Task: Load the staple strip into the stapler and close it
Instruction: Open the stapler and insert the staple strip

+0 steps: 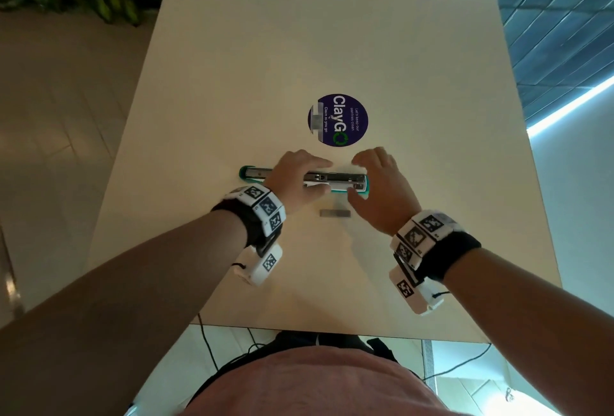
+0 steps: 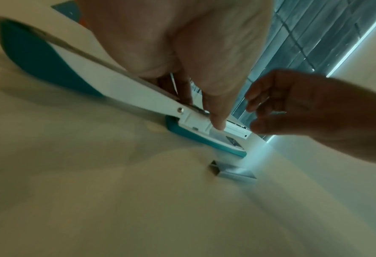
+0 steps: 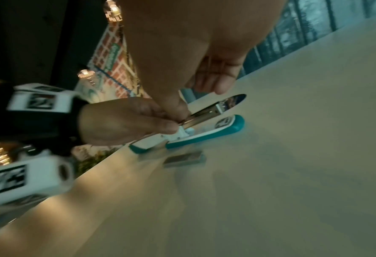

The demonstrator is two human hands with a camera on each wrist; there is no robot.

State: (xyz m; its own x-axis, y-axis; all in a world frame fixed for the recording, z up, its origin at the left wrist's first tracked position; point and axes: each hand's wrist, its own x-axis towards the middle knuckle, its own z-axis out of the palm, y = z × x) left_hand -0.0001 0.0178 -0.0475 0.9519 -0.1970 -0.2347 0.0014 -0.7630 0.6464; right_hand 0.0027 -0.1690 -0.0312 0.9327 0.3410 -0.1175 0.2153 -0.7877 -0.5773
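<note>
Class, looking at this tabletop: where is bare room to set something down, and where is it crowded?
Bare: the table beyond the round sticker, and the near strip before the staple strip. Crowded: around the open stapler, under the left hand and right hand.

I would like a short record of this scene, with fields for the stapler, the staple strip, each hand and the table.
stapler: opened flat on the table, teal and white, metal magazine exposed
staple strip: lies on the table, nearer the person than the stapler, not loaded
left hand: grips the stapler near its hinge
right hand: over the stapler's right end, holds nothing
table: beige, bears a round sticker
</note>
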